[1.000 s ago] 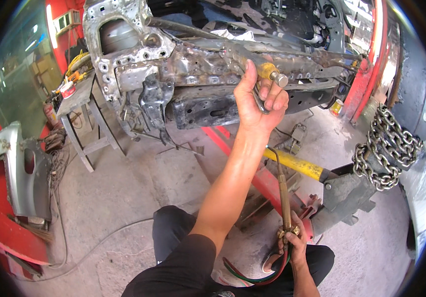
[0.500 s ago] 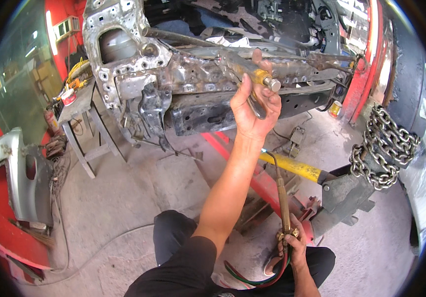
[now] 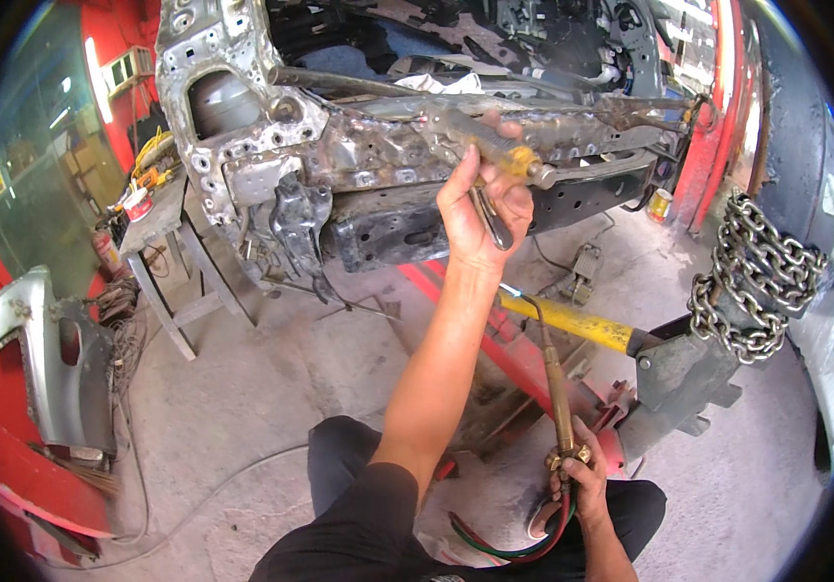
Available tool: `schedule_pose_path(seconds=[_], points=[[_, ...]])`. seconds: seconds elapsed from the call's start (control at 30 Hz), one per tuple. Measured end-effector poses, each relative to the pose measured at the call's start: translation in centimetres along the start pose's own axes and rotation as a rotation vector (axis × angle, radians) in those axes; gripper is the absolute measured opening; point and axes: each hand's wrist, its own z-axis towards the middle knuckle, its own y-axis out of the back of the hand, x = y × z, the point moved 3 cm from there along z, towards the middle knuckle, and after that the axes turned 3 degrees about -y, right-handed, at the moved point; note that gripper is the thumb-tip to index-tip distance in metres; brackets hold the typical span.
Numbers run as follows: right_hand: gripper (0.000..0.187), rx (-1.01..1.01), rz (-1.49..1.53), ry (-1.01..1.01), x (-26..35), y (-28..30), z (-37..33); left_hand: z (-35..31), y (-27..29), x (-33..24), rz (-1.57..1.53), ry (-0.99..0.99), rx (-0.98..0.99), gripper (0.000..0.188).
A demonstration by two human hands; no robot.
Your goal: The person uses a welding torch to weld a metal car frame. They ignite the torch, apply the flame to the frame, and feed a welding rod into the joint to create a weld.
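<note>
The left hand (image 3: pixel 483 209) is raised in front of the stripped, rusty car frame (image 3: pixel 359 145), its fingers closed around a metal tool (image 3: pixel 495 155) with a brass-yellow fitting near its end. The tool lies across the palm, pointing to the right and slightly down, just in front of the frame's long rail; whether it touches the metal I cannot tell. A darker lever or second part of the tool hangs down across the palm.

The right hand (image 3: pixel 580 477) is low, near the person's knee, gripping the brass valve end of a cutting torch (image 3: pixel 558 388). The torch stands nearly upright, its thin curved neck rising to a tip with a small blue flame (image 3: pixel 512 291) just below the left wrist. Red and green hoses (image 3: pixel 504 543) loop from the torch under the right hand.

Behind the torch a yellow bar (image 3: pixel 572 325) runs to a grey steel bracket (image 3: pixel 679 373) on the floor, with a heavy chain (image 3: pixel 752 276) draped above it. To the left, a small desk (image 3: pixel 160 228) carries cans and clutter, and a grey body panel (image 3: pixel 53 359) leans nearby.
</note>
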Motion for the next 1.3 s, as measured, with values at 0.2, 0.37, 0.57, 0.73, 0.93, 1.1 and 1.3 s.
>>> schedule_pose_path(seconds=[0.2,0.37,0.57,0.73,0.93,1.1,1.3], points=[[0.094,0.014,-0.027,0.012,0.2,-0.3,0.3,-0.5,-2.3,1.7,0.256,0.106,-0.017,0.061],[0.091,-0.002,-0.070,-0.010,0.0,0.3,0.2,-6.6,-2.6,4.3,0.515,0.395,-0.270,0.072],[0.090,-0.034,-0.021,0.005,1.3,1.0,-1.3,-18.7,1.3,-0.3,0.899,0.690,-0.536,0.045],[0.083,0.003,0.038,0.015,2.1,1.8,-2.6,-22.9,1.7,-3.5,1.331,0.934,-0.701,0.040],[0.088,0.014,0.037,0.035,1.9,1.7,-2.6,-29.0,2.6,-2.9,1.003,0.871,-0.817,0.047],[0.080,0.020,0.048,0.007,1.7,1.4,-2.5,-30.9,1.4,-0.6,0.727,0.865,-0.892,0.049],[0.079,0.040,-0.040,-0.020,0.5,1.1,-2.4,-28.2,-0.7,1.9,0.414,0.758,-0.849,0.055]])
